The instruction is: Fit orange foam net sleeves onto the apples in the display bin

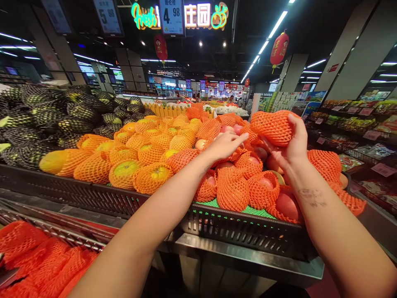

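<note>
My right hand (296,140) is raised above the display's right part, its fingers and thumb closed around a fruit in an orange-red foam net (271,127). The net hides the fruit inside. My left hand (228,145) reaches over the pile with its fingers stretched out; the fingertips are near the netted red fruits, and I cannot tell whether they touch one. Below both hands lie several round red fruits in red foam nets, such as a netted fruit (232,189) at the front edge and a red fruit (288,203) partly out of its net.
Yellow melons (124,171) in orange nets fill the middle, and dark green melons (40,111) in black nets the left. A slotted black crate wall (242,231) edges the front. Red foam nets (40,256) lie in a wire cart at lower left. Packaged goods (359,124) stand on right-hand shelves.
</note>
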Motion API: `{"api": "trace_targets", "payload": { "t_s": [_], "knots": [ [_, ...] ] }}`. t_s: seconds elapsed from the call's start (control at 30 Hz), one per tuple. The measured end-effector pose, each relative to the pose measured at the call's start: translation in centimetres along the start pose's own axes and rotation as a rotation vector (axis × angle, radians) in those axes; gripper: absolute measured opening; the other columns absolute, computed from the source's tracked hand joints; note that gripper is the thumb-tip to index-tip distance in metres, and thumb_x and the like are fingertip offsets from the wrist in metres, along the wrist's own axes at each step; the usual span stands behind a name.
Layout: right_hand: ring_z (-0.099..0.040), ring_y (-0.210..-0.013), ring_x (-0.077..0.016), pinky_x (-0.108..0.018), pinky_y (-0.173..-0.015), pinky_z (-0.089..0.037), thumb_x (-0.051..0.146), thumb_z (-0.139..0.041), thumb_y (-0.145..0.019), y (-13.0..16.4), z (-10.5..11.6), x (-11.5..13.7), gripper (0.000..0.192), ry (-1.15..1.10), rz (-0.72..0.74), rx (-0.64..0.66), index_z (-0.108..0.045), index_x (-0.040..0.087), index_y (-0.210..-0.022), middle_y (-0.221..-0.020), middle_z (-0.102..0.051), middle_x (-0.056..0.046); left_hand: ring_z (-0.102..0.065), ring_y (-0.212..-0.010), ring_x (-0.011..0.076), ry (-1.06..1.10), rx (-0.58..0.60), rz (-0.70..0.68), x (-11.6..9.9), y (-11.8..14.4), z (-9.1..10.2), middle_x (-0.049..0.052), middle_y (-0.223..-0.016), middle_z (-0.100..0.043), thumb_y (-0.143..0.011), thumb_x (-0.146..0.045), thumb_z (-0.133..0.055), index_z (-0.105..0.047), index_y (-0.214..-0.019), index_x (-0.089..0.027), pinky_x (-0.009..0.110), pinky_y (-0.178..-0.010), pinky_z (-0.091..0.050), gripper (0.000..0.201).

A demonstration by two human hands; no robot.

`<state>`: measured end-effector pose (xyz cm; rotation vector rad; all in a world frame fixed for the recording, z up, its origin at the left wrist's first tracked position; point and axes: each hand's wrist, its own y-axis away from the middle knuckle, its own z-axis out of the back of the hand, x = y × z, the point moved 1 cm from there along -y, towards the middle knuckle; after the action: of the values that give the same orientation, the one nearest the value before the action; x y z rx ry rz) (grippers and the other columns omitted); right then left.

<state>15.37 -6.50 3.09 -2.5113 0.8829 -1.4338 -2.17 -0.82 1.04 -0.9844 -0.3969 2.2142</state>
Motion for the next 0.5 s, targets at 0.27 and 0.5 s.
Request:
{"api": "trace_targets", "payload": {
  "t_s": [0.27,0.5],
  "knots": [
    [-0.063,-0.113,-0.0239,-0.039,-0.082,-0.062,0.041,-0.056,-0.082,0.4,-0.2,0.3,0.021,-0.078,-0.138,-0.109,-0.06,0.029,-0.098,-0.124,-0.066,0.001,-0.06,-0.118,0.0328,-0.165,-0.097,0.065,-0.2,0.2,0.5,0.015,-0.116,-0.068,-0.092,-0.056,-0.055,-0.069,-0.092,-0.016,0.051,-0.108,-0.045,0.042],
    [-0.06,-0.122,-0.0247,-0.044,-0.09,-0.062,0.044,-0.049,-0.084,-0.6,1.3,-0.1,0.026,0.067,-0.154,0.072,-0.059,0.032,-0.105,-0.131,-0.062,0.002,-0.004,-0.159,0.0351,0.066,-0.518,-0.026,1.0,-0.8,1.1,0.018,-0.169,-0.003,-0.085,-0.037,-0.07,-0.025,-0.156,-0.017,0.051,-0.129,-0.014,0.086]
  ]
}}
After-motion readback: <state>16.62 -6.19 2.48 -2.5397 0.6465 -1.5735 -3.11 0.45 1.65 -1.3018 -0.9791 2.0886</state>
